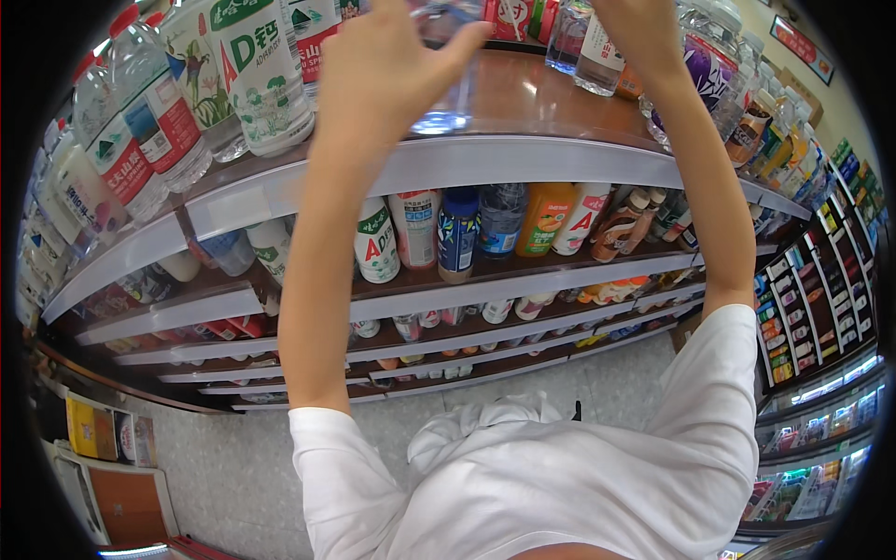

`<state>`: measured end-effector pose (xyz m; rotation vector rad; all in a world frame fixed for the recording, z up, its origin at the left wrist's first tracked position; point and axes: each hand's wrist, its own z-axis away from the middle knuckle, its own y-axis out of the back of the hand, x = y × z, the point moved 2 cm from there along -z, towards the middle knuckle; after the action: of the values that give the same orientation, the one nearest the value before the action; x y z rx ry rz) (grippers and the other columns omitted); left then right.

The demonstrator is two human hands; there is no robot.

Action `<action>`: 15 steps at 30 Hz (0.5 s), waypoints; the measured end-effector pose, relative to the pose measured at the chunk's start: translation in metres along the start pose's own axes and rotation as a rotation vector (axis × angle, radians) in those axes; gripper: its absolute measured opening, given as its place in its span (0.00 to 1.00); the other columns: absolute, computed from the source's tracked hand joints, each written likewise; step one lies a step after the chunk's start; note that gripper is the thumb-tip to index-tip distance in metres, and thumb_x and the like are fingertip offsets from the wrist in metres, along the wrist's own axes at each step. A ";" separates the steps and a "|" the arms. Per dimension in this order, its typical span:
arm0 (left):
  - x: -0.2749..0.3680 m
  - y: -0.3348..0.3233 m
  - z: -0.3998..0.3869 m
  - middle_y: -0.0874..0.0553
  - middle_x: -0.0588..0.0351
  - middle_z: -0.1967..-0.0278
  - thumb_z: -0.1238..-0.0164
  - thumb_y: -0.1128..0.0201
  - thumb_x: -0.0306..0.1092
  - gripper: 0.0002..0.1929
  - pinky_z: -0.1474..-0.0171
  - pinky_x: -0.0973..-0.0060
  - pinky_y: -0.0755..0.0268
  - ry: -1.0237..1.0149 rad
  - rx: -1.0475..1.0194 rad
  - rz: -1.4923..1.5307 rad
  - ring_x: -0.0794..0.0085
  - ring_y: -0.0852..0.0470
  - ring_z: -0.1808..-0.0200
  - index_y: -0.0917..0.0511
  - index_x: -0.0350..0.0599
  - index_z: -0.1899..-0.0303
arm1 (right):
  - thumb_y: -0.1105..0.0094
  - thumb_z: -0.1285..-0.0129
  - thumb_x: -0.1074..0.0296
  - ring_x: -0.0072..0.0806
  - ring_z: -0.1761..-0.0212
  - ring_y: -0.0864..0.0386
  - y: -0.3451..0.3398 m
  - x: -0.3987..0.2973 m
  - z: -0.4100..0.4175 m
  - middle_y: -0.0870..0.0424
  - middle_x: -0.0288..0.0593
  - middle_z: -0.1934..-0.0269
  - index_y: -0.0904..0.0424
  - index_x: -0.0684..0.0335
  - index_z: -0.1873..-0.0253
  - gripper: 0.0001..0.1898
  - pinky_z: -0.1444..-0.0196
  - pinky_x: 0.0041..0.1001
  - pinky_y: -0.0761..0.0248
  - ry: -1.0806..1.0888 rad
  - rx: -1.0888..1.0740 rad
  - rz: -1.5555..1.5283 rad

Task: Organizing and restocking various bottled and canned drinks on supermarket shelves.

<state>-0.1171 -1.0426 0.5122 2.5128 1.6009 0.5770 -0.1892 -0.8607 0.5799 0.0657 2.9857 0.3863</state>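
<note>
My left hand (pixel 395 66) is raised at the top shelf, its thumb across the front of a clear plastic bottle (pixel 448 105). Its fingertips run past the picture's top edge, and whether they grip the bottle is hidden. A white bottle with green print (pixel 262 91) stands left of that hand. My right hand (pixel 637 24) reaches up at the same shelf and is mostly cut off by the top edge. Beside it is a clear bottle with a white label (pixel 598 59); contact between them cannot be made out.
Brown shelf boards (pixel 546 94) with pale front strips (pixel 518 161) curve across the view. Clear water bottles (pixel 157 105) crowd the left, and purple-labelled bottles (pixel 703 70) the right. An orange drink bottle (pixel 546 217) stands one level lower. Grey floor (pixel 231 462) lies below.
</note>
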 end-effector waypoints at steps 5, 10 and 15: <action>0.042 -0.062 -0.006 0.16 0.27 0.69 0.37 0.32 0.50 0.41 0.59 0.51 0.20 0.027 -0.189 0.217 0.36 0.14 0.62 0.40 0.20 0.39 | 0.40 0.29 0.70 0.20 0.53 0.20 0.038 0.003 0.004 0.16 0.41 0.53 0.24 0.69 0.43 0.14 0.49 0.21 0.27 0.036 0.099 0.047; 0.076 -0.157 -0.011 0.15 0.32 0.71 0.36 0.33 0.47 0.32 0.59 0.51 0.21 0.024 -0.039 0.340 0.38 0.14 0.63 0.31 0.26 0.44 | 0.40 0.29 0.69 0.19 0.51 0.20 0.073 0.006 0.022 0.16 0.41 0.53 0.24 0.68 0.43 0.14 0.46 0.21 0.28 0.015 0.120 0.091; 0.089 -0.184 -0.008 0.13 0.36 0.62 0.38 0.30 0.56 0.41 0.54 0.59 0.18 0.064 -0.312 0.290 0.44 0.12 0.57 0.34 0.22 0.41 | 0.39 0.30 0.67 0.23 0.51 0.19 0.094 -0.009 0.036 0.15 0.43 0.52 0.23 0.68 0.42 0.16 0.48 0.24 0.25 -0.088 0.091 0.275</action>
<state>-0.2438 -0.8836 0.4895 2.5169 1.0652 0.8712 -0.1727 -0.7613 0.5701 0.4921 2.9099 0.2670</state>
